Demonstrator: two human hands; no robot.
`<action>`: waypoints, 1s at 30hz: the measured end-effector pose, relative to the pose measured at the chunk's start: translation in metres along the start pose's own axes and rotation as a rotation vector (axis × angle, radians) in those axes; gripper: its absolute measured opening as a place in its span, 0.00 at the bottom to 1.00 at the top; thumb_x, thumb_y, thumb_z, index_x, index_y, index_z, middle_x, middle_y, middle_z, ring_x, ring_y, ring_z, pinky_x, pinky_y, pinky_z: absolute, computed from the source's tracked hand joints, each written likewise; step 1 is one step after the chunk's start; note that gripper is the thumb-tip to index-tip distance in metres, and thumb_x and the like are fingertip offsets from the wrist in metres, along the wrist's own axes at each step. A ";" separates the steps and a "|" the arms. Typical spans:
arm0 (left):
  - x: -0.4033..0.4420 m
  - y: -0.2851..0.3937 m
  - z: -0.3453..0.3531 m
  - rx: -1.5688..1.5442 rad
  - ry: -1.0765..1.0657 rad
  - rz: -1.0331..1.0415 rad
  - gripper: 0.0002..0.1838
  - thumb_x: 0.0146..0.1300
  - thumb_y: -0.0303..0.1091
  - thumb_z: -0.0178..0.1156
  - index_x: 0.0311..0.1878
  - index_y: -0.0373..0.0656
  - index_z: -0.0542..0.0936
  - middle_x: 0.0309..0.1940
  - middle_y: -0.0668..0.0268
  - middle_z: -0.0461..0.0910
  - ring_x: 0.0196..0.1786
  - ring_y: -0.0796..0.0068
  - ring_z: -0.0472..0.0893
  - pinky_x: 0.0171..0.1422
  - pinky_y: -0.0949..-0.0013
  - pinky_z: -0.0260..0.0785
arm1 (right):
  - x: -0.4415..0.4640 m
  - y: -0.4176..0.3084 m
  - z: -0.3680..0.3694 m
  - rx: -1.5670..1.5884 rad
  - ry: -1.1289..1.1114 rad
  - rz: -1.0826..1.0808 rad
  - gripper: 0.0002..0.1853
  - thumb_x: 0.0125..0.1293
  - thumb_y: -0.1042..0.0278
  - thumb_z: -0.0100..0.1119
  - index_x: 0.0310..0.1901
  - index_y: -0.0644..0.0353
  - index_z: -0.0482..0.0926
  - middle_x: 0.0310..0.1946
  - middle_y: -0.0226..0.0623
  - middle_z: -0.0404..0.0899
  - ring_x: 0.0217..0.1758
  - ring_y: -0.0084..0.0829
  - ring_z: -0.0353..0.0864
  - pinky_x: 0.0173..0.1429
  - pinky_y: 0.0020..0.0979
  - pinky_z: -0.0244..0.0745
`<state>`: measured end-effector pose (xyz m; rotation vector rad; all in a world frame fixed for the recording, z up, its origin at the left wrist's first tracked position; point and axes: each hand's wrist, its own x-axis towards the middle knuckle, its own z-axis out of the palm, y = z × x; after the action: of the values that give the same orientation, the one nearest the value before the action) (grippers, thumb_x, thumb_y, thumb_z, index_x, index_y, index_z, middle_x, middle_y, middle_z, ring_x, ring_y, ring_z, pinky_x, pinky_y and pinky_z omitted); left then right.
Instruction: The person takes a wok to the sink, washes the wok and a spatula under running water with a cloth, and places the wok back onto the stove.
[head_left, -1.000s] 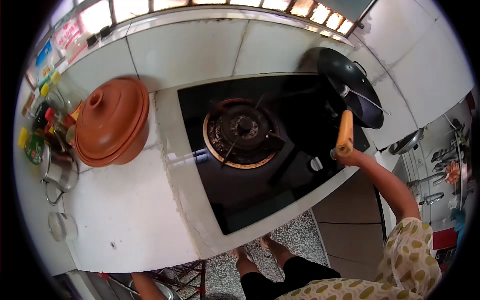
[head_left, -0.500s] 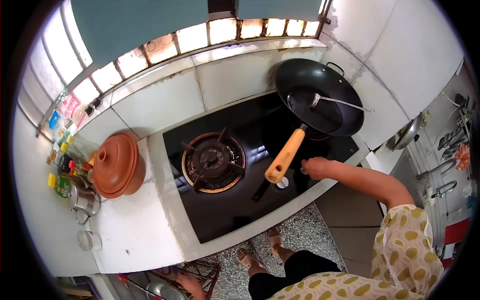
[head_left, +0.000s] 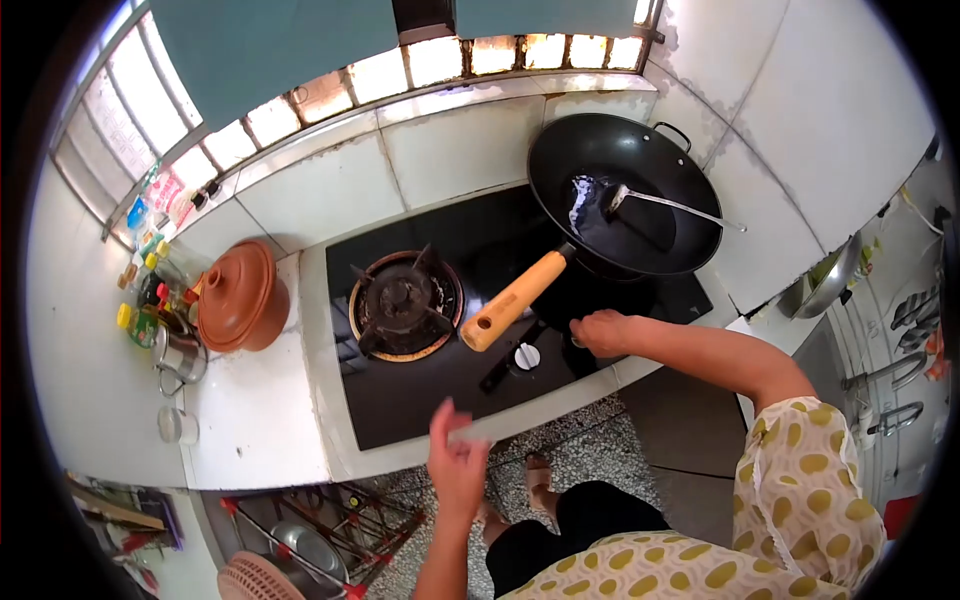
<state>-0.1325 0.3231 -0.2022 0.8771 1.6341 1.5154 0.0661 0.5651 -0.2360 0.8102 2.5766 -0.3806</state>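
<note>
A black wok (head_left: 690, 180) with a wooden handle (head_left: 515, 300) sits at the right side of the black glass stove (head_left: 400, 420). Inside it rests a metal ladle (head_left: 680, 207), its shaft over the right rim, beside a shiny wet-looking patch. My right hand (head_left: 603, 333) is closed at the stove front, right of the handle, on a control knob that its fingers mostly hide. A white knob (head_left: 527, 356) shows to its left, below the handle tip. My left hand (head_left: 458, 465) is raised before the stove's front edge, empty, its fingers apart and slightly blurred.
A bare burner (head_left: 402, 305) is on the stove's left. On the white counter (head_left: 260, 420) stand a lidded clay pot (head_left: 243, 295), a metal pitcher (head_left: 180, 355) and several bottles (head_left: 150, 290). Below are a rack (head_left: 380, 530) and a pink basket (head_left: 258, 578).
My left hand has risen from low at the left to before the stove edge. The wok has turned slightly, its handle swinging left. My right hand stays at the knob.
</note>
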 end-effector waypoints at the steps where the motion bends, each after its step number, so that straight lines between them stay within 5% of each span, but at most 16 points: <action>1: 0.021 0.010 0.012 -0.004 -0.027 0.117 0.36 0.50 0.26 0.58 0.64 0.42 0.56 0.47 0.59 0.67 0.31 0.79 0.72 0.36 0.79 0.67 | 0.000 0.000 0.000 -0.039 0.012 -0.009 0.08 0.56 0.70 0.47 0.33 0.66 0.70 0.25 0.48 0.78 0.32 0.47 0.79 0.37 0.43 0.73; 4: 0.062 0.050 0.045 -0.021 0.051 0.151 0.34 0.51 0.27 0.60 0.62 0.44 0.58 0.42 0.61 0.69 0.25 0.85 0.70 0.21 0.83 0.62 | -0.003 -0.003 -0.004 -0.044 0.012 -0.005 0.08 0.55 0.70 0.48 0.33 0.66 0.71 0.27 0.48 0.78 0.34 0.47 0.79 0.38 0.42 0.73; 7: 0.085 0.044 0.056 0.007 -0.009 0.140 0.28 0.50 0.26 0.62 0.56 0.39 0.64 0.36 0.63 0.73 0.25 0.83 0.72 0.31 0.77 0.67 | 0.001 -0.002 0.000 -0.050 -0.030 0.041 0.08 0.55 0.70 0.47 0.34 0.66 0.71 0.29 0.48 0.79 0.36 0.47 0.80 0.39 0.42 0.74; 12: 0.079 0.051 0.060 -0.038 -0.009 -0.013 0.19 0.52 0.26 0.62 0.48 0.38 0.70 0.30 0.65 0.75 0.29 0.83 0.73 0.34 0.78 0.68 | 0.002 0.004 0.007 -0.043 -0.006 0.003 0.10 0.55 0.72 0.46 0.37 0.66 0.72 0.32 0.49 0.79 0.37 0.47 0.79 0.41 0.43 0.74; 14: 0.077 0.030 0.065 0.067 0.026 0.240 0.15 0.54 0.24 0.58 0.46 0.38 0.69 0.20 0.70 0.71 0.13 0.87 0.66 0.12 0.82 0.54 | 0.006 0.008 0.014 -0.025 0.032 -0.027 0.08 0.54 0.71 0.47 0.34 0.66 0.69 0.26 0.49 0.78 0.33 0.50 0.79 0.38 0.44 0.72; 25: 0.062 0.045 0.070 -0.090 0.006 0.146 0.15 0.54 0.24 0.58 0.45 0.37 0.69 0.21 0.69 0.72 0.12 0.88 0.64 0.12 0.83 0.52 | 0.004 0.008 0.012 -0.051 0.059 -0.086 0.08 0.52 0.73 0.47 0.34 0.67 0.69 0.26 0.48 0.78 0.33 0.49 0.79 0.38 0.44 0.72; 30: 0.057 0.051 0.057 0.057 -0.084 0.110 0.25 0.52 0.27 0.60 0.54 0.41 0.65 0.31 0.67 0.73 0.18 0.87 0.69 0.15 0.84 0.56 | 0.004 0.008 0.011 -0.048 0.057 -0.114 0.08 0.54 0.71 0.47 0.34 0.66 0.69 0.26 0.49 0.78 0.34 0.49 0.79 0.38 0.44 0.72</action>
<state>-0.1110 0.4045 -0.1571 1.0627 1.5976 1.4912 0.0713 0.5692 -0.2490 0.6681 2.6820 -0.3329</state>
